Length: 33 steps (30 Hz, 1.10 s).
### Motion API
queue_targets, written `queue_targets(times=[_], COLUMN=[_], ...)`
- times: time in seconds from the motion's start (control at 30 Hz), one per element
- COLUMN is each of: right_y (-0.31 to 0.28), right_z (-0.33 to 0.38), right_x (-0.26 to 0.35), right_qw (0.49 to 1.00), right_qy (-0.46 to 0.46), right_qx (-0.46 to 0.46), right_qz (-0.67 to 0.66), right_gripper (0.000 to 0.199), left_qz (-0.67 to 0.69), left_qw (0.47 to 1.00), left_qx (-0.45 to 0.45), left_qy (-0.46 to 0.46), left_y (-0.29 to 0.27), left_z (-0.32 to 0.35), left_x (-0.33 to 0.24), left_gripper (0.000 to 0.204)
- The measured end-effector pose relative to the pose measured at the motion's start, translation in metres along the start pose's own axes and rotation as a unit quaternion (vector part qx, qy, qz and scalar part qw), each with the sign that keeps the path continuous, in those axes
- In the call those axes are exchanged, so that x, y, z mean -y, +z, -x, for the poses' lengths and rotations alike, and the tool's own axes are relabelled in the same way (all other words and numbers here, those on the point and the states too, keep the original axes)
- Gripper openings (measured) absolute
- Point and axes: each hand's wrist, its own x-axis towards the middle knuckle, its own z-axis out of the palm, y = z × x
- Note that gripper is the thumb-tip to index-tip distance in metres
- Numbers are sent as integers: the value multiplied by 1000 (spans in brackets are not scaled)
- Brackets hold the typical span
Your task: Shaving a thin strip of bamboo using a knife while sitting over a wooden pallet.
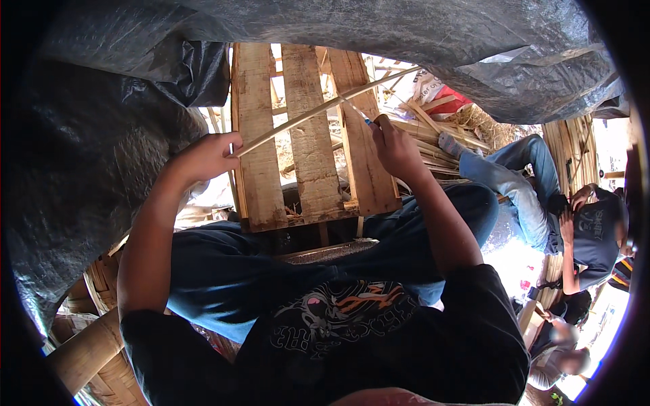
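Observation:
A long, thin bamboo stick [308,122] slants up to the right across a wooden slatted table [311,172]. My left hand [206,157] is closed round its near left end. On the right, my right hand [397,150] is closed on the handle of a small knife [357,109]. The narrow blade points up and left, its tip at the stick's middle; I cannot tell whether it touches or lies just beside it. The stick's far end reaches past the table's right slat.
Dark plastic sheeting [88,169] hangs at left and across the top. Split bamboo strips [433,150] lie right of the table, near a red and white sack [447,101]. Two people sit at the far right, the nearer person in jeans [514,183]. A thick bamboo pole [88,352] is at lower left.

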Motion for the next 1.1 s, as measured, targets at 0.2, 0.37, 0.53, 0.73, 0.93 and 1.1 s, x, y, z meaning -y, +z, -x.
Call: queue_targets(times=[0.2, 0.37, 0.53, 0.73, 0.93, 1.1], right_y=[-6, -7, -8, -9, -7, -8], right_z=[-4, -6, -6, -6, -3, -3], right_x=[11, 14, 15, 21, 25, 28], right_qw=[996, 994, 993, 990, 996, 998], right_qy=[82, 99, 106, 122, 73, 50], right_qx=[44, 51, 57, 68, 55, 47], right_qz=[-11, -1, -3, 0, -7, -9], right_gripper=[20, 23, 23, 22, 21, 19], left_qz=[34, 77, 119, 114, 102, -2], left_qw=[996, 990, 985, 983, 984, 995], left_qx=[45, 79, 94, 88, 82, 26], left_qy=[-63, -84, -87, -118, -121, -97], left_y=[-1, -2, 7, 11, 15, 20], left_z=[-9, -9, -5, 2, 8, 12], left_x=[-2, -12, -3, 6, 6, 19], left_gripper=[18, 22, 18, 17, 22, 44])
